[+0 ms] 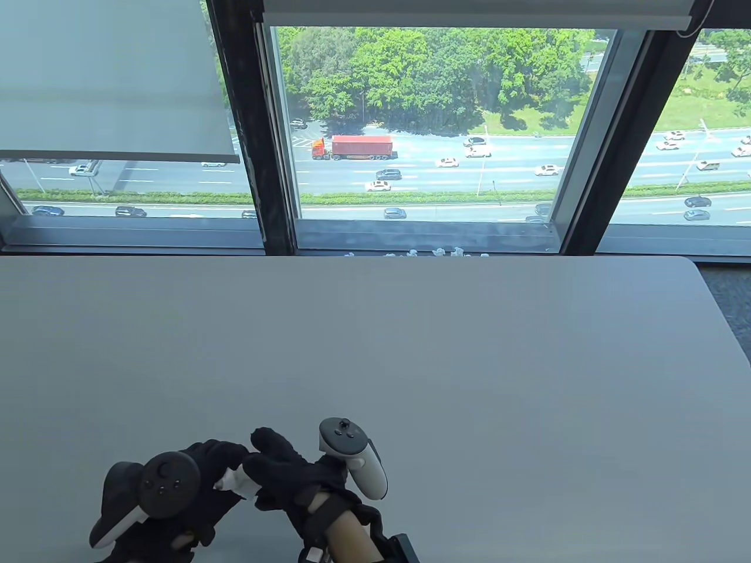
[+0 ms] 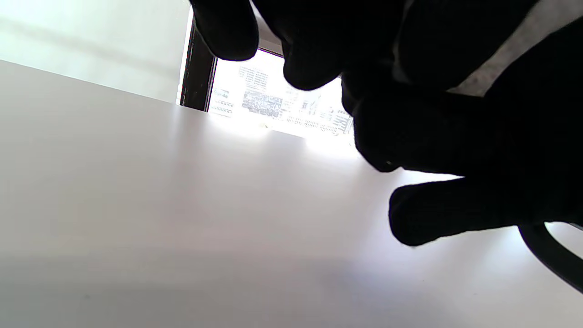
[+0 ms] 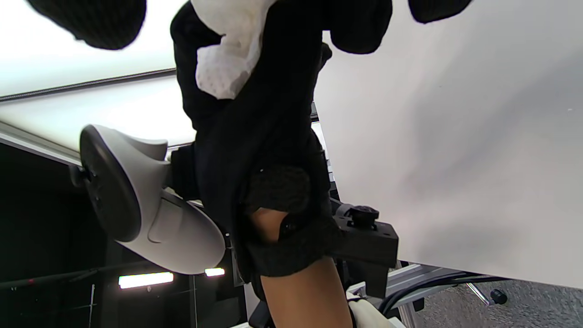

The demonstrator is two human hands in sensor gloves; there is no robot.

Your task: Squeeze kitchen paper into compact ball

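**Q:** so what are your hands actually doing there?

**Me:** Both are down at the near edge of the table (image 1: 375, 328), pushed together. My left hand (image 1: 193, 475) has its fingers curled in, and my right hand (image 1: 287, 469) is curled over from the other side, its fingertips touching the left glove. The kitchen paper (image 1: 234, 481) is squashed between them; from the table view only a small white bit pokes out where the two gloves meet.

**Q:** is it a ball, or still a loose sheet?

**Me:** Bunched up for sure. In the right wrist view a crumpled white wad (image 3: 230, 50) sticks out against the black glove of my left hand (image 3: 255, 136), right under my right fingers (image 3: 360, 27). How round it is I honestly can't tell, most of it is buried in the gloves.

**Q:** and the left wrist cam?

**Me:** Pretty useless, it's backlit. Just black finger silhouettes (image 2: 227, 32) hanging close together above the tabletop (image 2: 182, 205), no paper visible there.

**Q:** what's the white stuff by the window?

**Me:** Little white scraps (image 1: 437, 253) sitting along the table's far edge, well away from my hands.
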